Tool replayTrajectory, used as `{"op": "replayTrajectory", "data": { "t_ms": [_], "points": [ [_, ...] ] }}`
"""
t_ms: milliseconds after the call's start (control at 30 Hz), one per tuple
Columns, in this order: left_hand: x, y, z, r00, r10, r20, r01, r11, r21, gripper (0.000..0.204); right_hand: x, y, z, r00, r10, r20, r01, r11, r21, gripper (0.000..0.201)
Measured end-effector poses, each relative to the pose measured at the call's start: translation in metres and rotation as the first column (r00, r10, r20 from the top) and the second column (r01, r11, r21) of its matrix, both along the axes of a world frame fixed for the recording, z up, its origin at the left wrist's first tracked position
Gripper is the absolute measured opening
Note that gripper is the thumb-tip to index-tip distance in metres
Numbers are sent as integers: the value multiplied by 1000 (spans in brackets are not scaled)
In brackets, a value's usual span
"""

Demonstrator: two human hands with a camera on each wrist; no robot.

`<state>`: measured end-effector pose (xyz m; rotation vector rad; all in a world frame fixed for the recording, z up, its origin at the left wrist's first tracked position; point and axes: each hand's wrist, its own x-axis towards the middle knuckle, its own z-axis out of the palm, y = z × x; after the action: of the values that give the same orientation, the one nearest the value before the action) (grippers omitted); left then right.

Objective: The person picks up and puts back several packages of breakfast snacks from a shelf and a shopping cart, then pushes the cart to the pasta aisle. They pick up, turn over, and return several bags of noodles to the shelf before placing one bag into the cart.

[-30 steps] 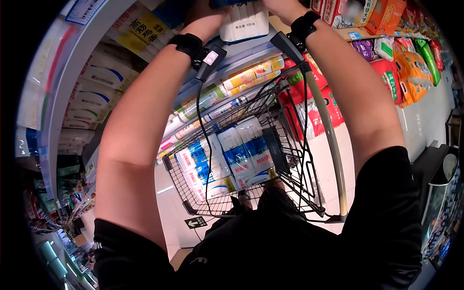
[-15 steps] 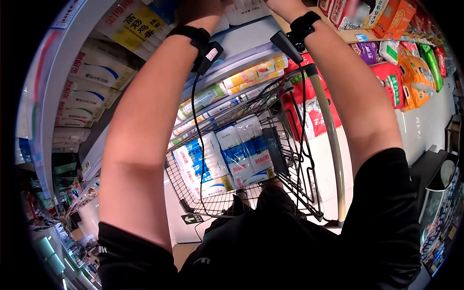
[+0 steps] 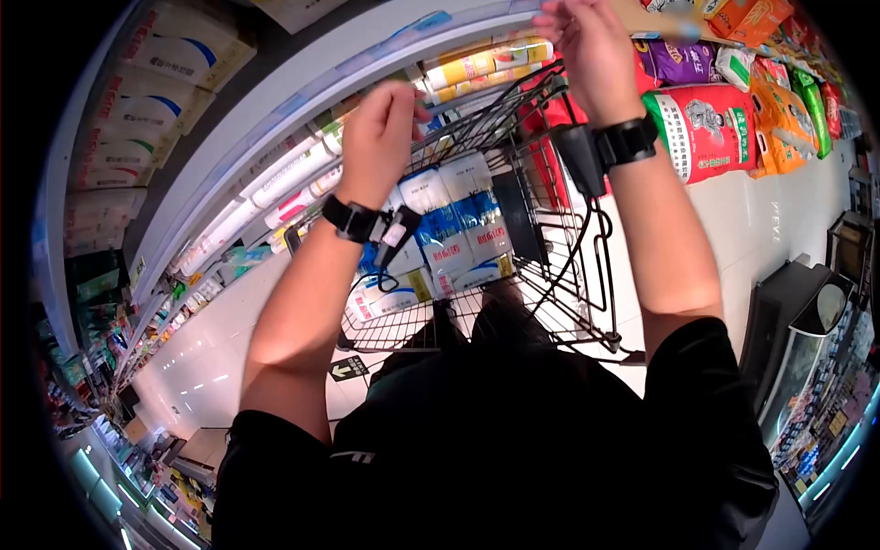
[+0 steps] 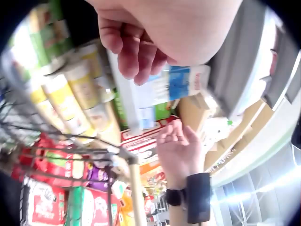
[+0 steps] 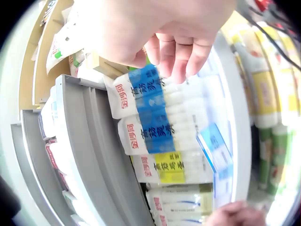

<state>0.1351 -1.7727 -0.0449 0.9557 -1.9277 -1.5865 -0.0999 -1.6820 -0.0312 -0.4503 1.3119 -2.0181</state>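
In the head view, the left hand (image 3: 378, 147) is above the shopping cart (image 3: 385, 341), holding nothing, its fingers loosely bent. The right hand (image 3: 598, 64), also empty, is raised near the shelf edge with its fingers spread and relaxed. White-and-blue packs (image 3: 458, 225) lie side by side in the cart. In the right wrist view, similar blue-banded packs (image 5: 157, 129) rest on a shelf beside a yellow-banded pack (image 5: 169, 167); the right hand (image 5: 171, 37) hangs in front of them, and whether it touches them cannot be told.
Rolls in yellow wrapping (image 3: 486, 64) fill a lower shelf beyond the cart. Red bags (image 3: 701, 133) and orange bags (image 3: 779, 124) stand at the right. Stacked white packs (image 3: 137, 119) occupy the left shelf. A black-framed unit (image 3: 793, 316) is on the floor at the far right.
Both hands have come back from the shelf toward the body, the left one farther. The white pack that was between them at the top of the head view is out of their hold.
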Motion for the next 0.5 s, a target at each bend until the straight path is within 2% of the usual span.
{"op": "replayTrajectory", "data": {
  "t_ms": [33, 67, 100, 133, 167, 200, 267, 300, 333, 400, 433, 500],
  "points": [
    [22, 14, -18, 997, 15, 78, -24, 993, 115, 27, 20, 6, -7, 999, 34, -4, -34, 998, -53, 22],
    [46, 27, -45, 998, 48, 46, -57, 979, 194, 22, 41, 14, -23, 992, 45, 119, -36, 997, -75, 16],
    [71, 37, -73, 992, 41, 119, -73, 958, 278, 22, 67, 22, -32, 978, 43, 206, -38, 999, -28, 17],
    [96, 50, -105, 982, 95, 165, -152, 910, 384, 22, 90, 29, -48, 962, 50, 267, -56, 998, 16, 18],
    [120, 65, -132, 950, 227, 214, -306, 807, 504, 23, 113, 35, -61, 954, 61, 293, -91, 992, 89, 22],
    [144, 75, -155, 912, 285, 294, -408, 679, 610, 25, 132, 41, -83, 918, 84, 388, -137, 984, 111, 25],
    [194, 90, -208, 863, 323, 389, -503, 469, 726, 28, 167, 53, -125, 835, 67, 547, -223, 949, 224, 41],
    [219, 97, -232, 834, 348, 428, -541, 363, 759, 29, 184, 59, -142, 786, 49, 616, -272, 922, 274, 47],
    [237, 102, -247, 823, 360, 439, -554, 341, 760, 29, 198, 66, -164, 781, 58, 622, -294, 913, 284, 47],
    [268, 106, -277, 683, 376, 627, -711, 145, 688, 34, 223, 75, -203, 687, -1, 726, -385, 848, 365, 56],
    [287, 110, -302, 601, 411, 686, -775, 89, 625, 33, 235, 76, -215, 680, 6, 733, -410, 832, 374, 56],
    [327, 115, -338, 595, 365, 716, -785, 75, 615, 31, 259, 75, -238, 646, -2, 763, -474, 783, 403, 58]
  ]
}}
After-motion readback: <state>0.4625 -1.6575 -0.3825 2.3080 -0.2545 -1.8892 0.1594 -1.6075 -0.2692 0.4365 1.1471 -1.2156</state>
